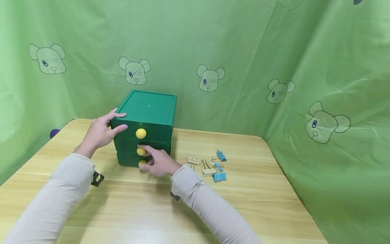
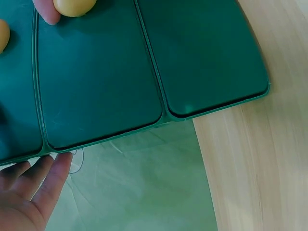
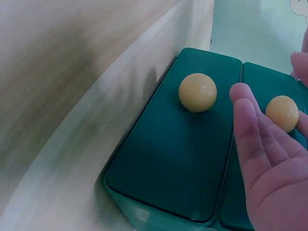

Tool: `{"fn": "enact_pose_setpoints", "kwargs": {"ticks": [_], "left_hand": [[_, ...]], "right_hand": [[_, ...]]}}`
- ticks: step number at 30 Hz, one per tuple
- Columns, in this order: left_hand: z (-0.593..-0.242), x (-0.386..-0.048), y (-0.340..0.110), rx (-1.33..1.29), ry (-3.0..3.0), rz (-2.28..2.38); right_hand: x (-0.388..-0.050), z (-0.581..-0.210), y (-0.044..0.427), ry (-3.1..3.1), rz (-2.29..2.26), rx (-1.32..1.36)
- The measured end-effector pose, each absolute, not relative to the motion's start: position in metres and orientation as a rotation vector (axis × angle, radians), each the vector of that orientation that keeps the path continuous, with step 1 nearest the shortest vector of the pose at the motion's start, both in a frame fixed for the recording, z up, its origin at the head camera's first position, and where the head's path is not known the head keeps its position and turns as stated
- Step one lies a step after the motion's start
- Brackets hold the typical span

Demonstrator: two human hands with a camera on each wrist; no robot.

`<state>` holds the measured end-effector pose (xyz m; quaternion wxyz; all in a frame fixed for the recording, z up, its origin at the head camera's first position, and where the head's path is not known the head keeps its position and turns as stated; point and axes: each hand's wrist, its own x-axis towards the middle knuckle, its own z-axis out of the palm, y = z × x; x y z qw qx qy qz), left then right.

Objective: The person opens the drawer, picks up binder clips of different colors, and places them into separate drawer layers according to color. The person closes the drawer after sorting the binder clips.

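Note:
A dark green drawer cabinet (image 1: 149, 106) with three stacked drawers stands on the table, each front carrying a round yellow knob. All three drawers sit closed. My left hand (image 1: 102, 130) rests against its upper left corner, fingers fairly straight, the thumb on the top drawer's front; fingertips (image 2: 60, 166) touch the cabinet's side in the left wrist view. At the middle drawer, my right hand (image 1: 159, 162) has fingers on both sides of the knob (image 3: 281, 114), one above it and others below. The bottom knob (image 3: 197, 93) is close beside the lower fingers.
Right of the cabinet lie several binder clips, among them a cream clip (image 1: 209, 173) and a blue clip (image 1: 219, 177). The wooden table (image 1: 250, 203) has a rounded far right corner. A green curtain (image 1: 170, 40) with bear-head prints hangs behind and at the right.

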<state>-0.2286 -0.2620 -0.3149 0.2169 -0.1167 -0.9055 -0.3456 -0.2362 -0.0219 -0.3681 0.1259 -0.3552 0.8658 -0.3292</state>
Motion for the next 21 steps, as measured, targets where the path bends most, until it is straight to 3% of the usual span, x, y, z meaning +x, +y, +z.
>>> {"fn": "enact_pose_setpoints", "kwargs": {"ticks": [21], "left_hand": [[-0.315,-0.226,-0.261,-0.319,-2.540,-0.975]], "right_hand": [[-0.211,-0.362,-0.013,2.452,-0.852,-1.171]]}}
